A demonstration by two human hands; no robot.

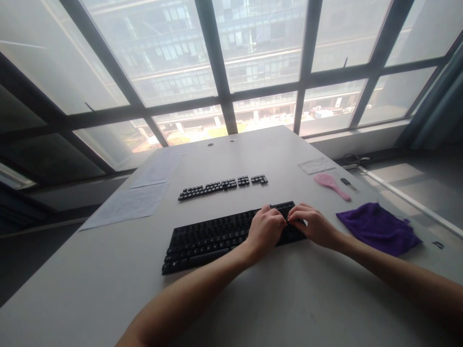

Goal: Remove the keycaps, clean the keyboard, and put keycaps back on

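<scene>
A black keyboard [217, 238] lies on the white table [275, 299], close to the person. Both hands rest on its right end. The left hand [265, 230] and the right hand [314, 225] are side by side, fingertips touching. They may be pinching something small, but I cannot tell. Behind the keyboard sits a row of loose black keys [220, 186]. To the right lie a pink brush [330, 185] and a purple cloth [378, 227]. Papers [132, 202] lie on the left.

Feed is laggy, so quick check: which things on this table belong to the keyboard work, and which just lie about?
In the work: keyboard, left hand, right hand, row of loose keycaps.

Lying about: pink brush, purple cloth, paper sheets, small clear bag.
</scene>
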